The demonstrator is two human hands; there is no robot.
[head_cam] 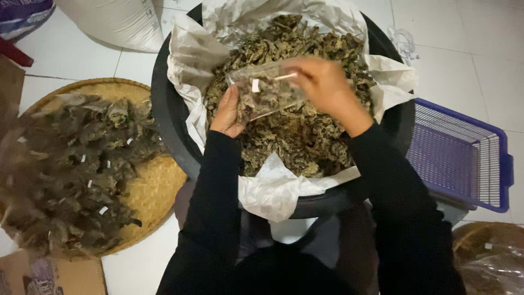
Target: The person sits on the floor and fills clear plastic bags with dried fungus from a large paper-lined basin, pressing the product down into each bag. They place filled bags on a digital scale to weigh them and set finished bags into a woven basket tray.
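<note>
Both forearms in black sleeves reach forward over a black basin lined with white paper. The left hand pinches the lower corner of a small clear plastic bag; the right hand grips its top edge. The bag, part-filled with dark dried chips, hangs above the chip heap.

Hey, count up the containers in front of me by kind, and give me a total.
Black tub, paper-lined, full of dried crisps: 1
Woven bamboo tray piled with filled packets: 1
Purple plastic basket: 1
Clear plastic bag, held by the left hand and the right hand: 1
Total: 4
</note>
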